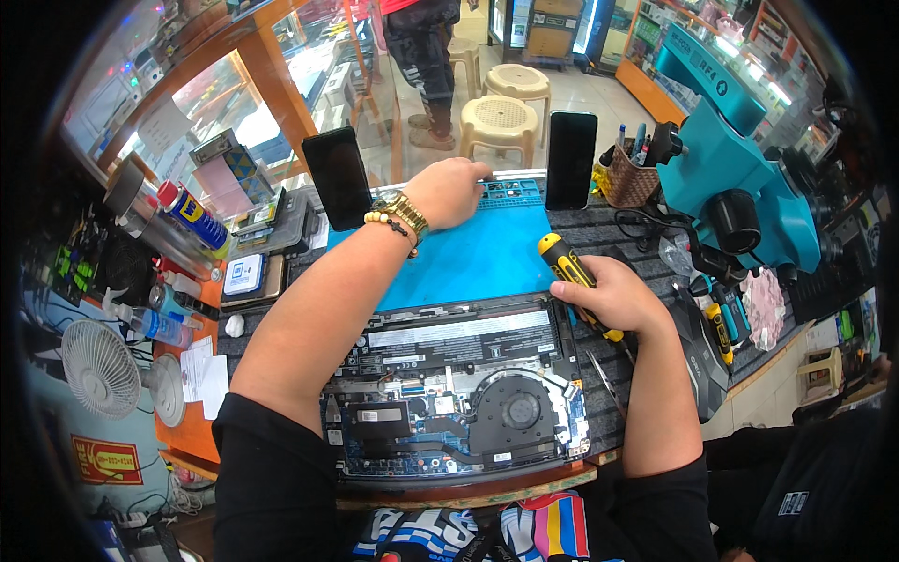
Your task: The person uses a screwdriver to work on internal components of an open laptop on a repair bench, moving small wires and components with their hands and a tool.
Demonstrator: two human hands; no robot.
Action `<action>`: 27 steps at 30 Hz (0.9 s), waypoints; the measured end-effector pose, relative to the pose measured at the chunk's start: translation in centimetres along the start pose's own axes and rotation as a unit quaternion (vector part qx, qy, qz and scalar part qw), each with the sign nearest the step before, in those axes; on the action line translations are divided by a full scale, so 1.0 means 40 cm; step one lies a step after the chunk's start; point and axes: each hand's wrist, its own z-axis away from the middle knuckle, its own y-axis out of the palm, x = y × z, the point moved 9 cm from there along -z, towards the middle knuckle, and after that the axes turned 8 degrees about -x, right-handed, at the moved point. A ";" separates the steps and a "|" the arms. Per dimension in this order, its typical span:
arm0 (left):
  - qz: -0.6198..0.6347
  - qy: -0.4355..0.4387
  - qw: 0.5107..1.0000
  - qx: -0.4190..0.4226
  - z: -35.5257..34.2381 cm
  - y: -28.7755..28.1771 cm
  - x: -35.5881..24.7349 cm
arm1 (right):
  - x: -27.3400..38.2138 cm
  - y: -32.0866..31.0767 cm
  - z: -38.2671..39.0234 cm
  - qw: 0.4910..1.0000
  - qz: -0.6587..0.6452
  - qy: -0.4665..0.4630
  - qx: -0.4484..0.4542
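An opened laptop (449,393) lies before me, its battery (468,337), fan (521,410) and circuit boards exposed. My right hand (613,295) is wrapped round a yellow and black screwdriver (566,260), held over the laptop's far right corner with its shaft pointing down toward me. Reaching across the blue work mat (468,258), my left hand (449,192) is at the small-parts compartments (513,193) along the mat's far edge. Its fingers are curled, and whatever they may pinch is hidden. Small dark bits lie in the compartments.
Two phones (337,178) (571,159) stand upright at the back. Tweezers (607,382) and another screwdriver (719,332) lie right. A teal microscope (721,159) rises behind them. A spray can (195,217) and a white fan (101,368) are left. Someone stands beyond the glass.
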 end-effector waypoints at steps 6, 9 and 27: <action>-0.014 -0.008 0.999 0.033 -0.004 0.006 -0.007 | 0.003 -0.001 0.003 1.000 0.001 0.005 0.002; 0.011 0.041 0.999 -0.007 0.004 0.005 -0.024 | 0.012 -0.002 0.006 1.000 0.005 0.003 0.004; -0.010 0.041 0.999 0.012 0.000 0.030 -0.047 | 0.001 -0.003 -0.001 1.000 0.004 -0.013 -0.008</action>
